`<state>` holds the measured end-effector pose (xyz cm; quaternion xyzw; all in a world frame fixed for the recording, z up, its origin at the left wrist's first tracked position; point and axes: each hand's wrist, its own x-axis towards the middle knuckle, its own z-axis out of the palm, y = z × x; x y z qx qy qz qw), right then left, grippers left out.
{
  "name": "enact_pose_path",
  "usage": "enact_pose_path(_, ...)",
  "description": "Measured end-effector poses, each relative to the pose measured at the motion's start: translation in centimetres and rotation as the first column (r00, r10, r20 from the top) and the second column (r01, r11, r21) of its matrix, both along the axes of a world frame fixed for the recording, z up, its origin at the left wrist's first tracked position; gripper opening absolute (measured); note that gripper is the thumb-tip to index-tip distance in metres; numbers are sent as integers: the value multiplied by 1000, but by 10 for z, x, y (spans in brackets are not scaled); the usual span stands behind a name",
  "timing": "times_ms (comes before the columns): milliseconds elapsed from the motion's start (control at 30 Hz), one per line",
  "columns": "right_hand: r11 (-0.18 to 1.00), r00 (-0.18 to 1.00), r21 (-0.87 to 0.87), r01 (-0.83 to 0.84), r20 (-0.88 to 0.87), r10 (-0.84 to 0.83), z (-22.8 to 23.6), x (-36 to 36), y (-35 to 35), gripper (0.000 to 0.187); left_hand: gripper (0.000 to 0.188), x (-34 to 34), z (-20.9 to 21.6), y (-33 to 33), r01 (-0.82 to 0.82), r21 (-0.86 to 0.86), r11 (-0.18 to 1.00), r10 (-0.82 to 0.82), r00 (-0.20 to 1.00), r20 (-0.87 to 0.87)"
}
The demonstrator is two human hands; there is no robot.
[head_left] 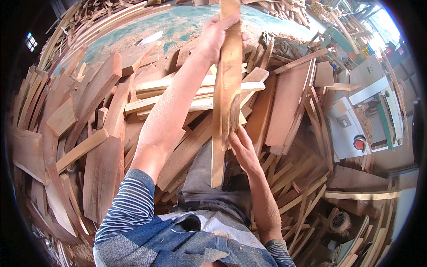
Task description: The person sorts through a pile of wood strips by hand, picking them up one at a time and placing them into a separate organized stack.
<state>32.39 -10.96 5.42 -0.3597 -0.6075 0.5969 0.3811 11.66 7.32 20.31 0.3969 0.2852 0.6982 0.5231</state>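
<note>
A long light-brown wooden board (231,75) stands nearly lengthwise in front of me, with a dark rough patch near its lower end. My left hand (219,38) is wrapped round its upper part, fingertips showing past the right edge. My right hand (243,144) pinches the board's lower end, thumb and fingers against its edge. A narrower wooden strip (217,164) runs along the board's left side and reaches lower; whether it is a separate piece I cannot tell. Behind the board, several pale wooden strips (195,104) lie crosswise on the pile.
Stacked curved planks (102,173) crowd the left side. A dusty green surface (138,31) lies beyond, with more timber at its back. To the right is a woodworking machine (342,129) with a red knob (360,142). A motor-like part (340,222) sits among offcuts at lower right.
</note>
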Motion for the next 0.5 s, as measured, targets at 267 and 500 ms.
enact_pose_path(267, 885, 943, -461, 64, -261, -204, -20, -1, -41, 39, 34, -21, -84, 1, 222, -181, 958, -174, 953, 249)
enact_pose_path(500, 903, 922, -190, 387, 83, -378, -61, 15, -45, 27, 95, -7, -209, -91, -115, -392, 913, -50, 921, -386)
